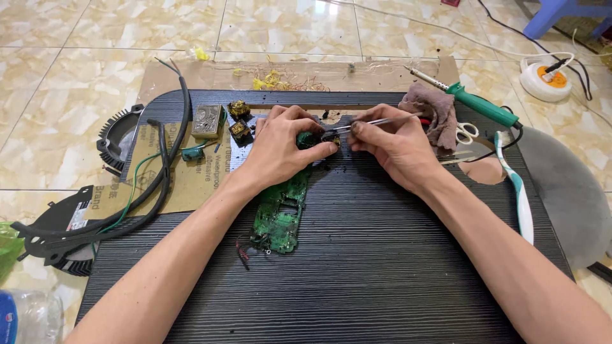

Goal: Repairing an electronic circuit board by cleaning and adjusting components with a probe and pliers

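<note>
A: What is being worked on?

B: A green circuit board (pixel 280 213) lying on a dark ribbed board (pixel 357 280) set on the tiled floor (pixel 76 38). It runs lengthwise from about the centre of that surface up towards twelve o'clock, where both hands meet over its far end.

A: How are the hands set?

B: The left hand (pixel 280 145) has its fingers curled over the board's upper end, thumb and fingertips closed on a small dark part there. The right hand (pixel 396 145) pinches a pair of metal tweezers (pixel 370 122), whose tips reach to that same dark part.

A: And around them?

B: At one o'clock from the hands lies a brownish rag (pixel 435 109), with a green-handled soldering iron (pixel 468 99) resting across it and white-handled scissors (pixel 468 132) just beside it. At three o'clock a white and teal toothbrush (pixel 517 191) lies along the edge. At ten o'clock two small yellow-wound transformers (pixel 240 121) sit beside a grey metal block (pixel 207 120), on a brown sheet of sandpaper (pixel 185 181). Thick black cables (pixel 167 159) curve over that sheet towards eight o'clock. Far out at two o'clock a round white socket (pixel 545 79) rests on the tiles.
</note>
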